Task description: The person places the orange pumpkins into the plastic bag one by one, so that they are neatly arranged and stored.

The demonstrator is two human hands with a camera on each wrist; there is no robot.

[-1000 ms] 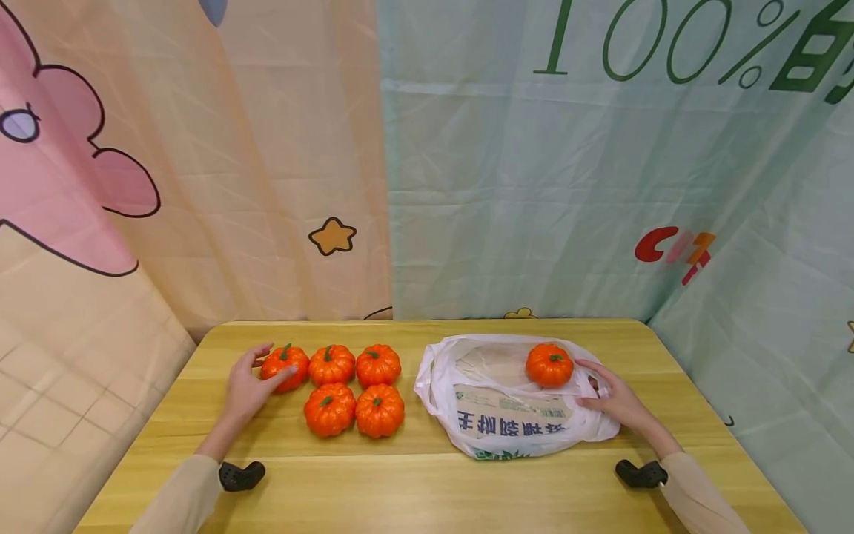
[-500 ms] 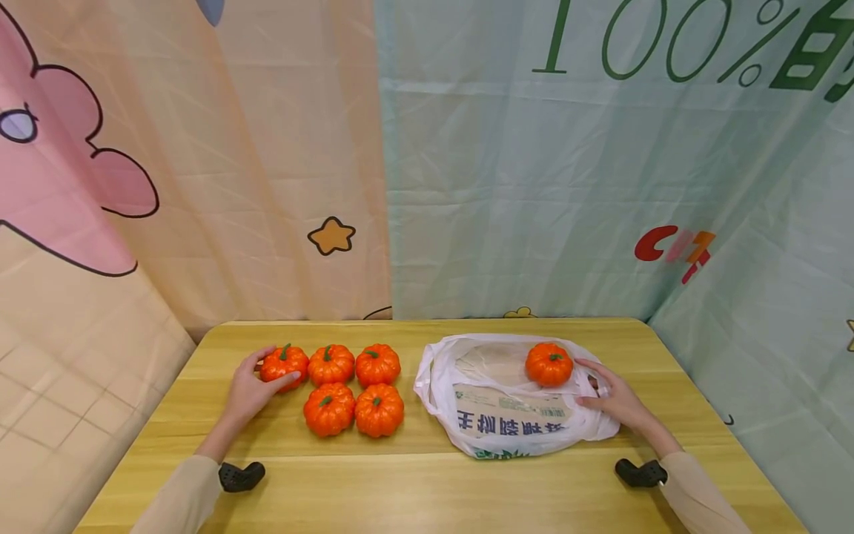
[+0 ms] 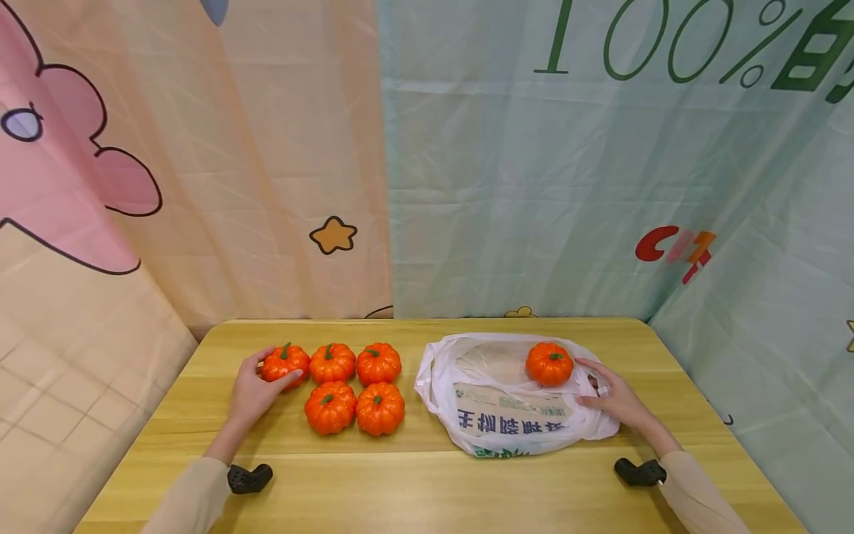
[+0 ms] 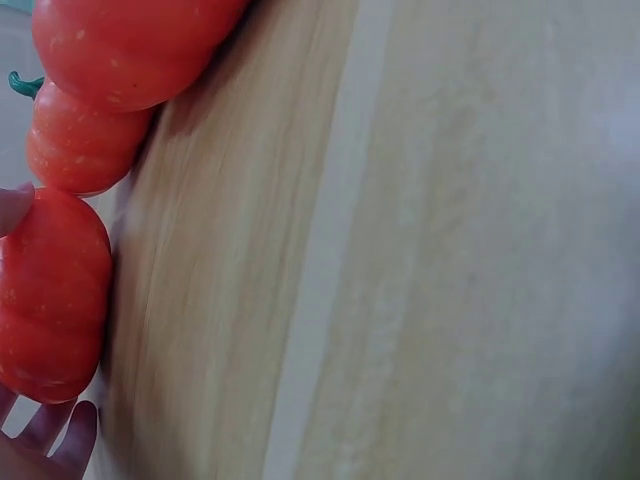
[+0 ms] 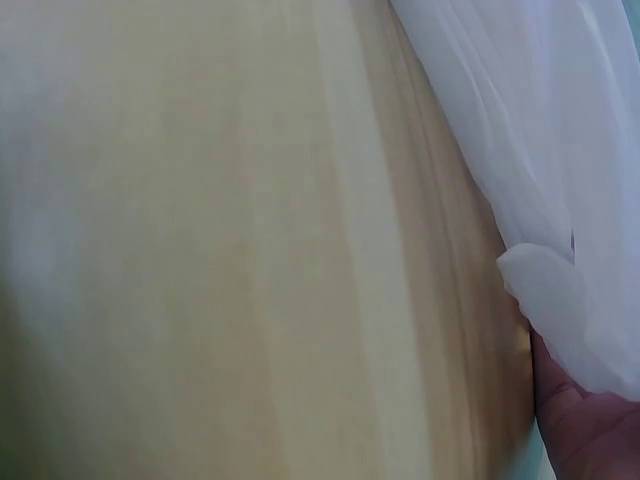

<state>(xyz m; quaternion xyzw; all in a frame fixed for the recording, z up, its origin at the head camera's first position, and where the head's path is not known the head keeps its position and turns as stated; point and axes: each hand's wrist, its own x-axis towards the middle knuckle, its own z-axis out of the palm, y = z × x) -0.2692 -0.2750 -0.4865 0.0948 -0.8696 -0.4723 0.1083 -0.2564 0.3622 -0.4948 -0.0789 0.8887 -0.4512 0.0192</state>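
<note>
One wooden table (image 3: 427,489), printed curtains (image 3: 507,185); left fingers (image 3: 256,357) round pumpkin (image 3: 283,363), right fingers (image 3: 596,365) round bag (image 3: 510,423).

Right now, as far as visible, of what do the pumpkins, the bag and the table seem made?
Pumpkins: perhaps plastic or coated foam, glossy; uniform orange skin, bright highlights.
Bag: likely thin plastic film; white, wrinkled, softly folded.
Table: wood or wood-look laminate, smooth; grain shows, but not which.
</note>
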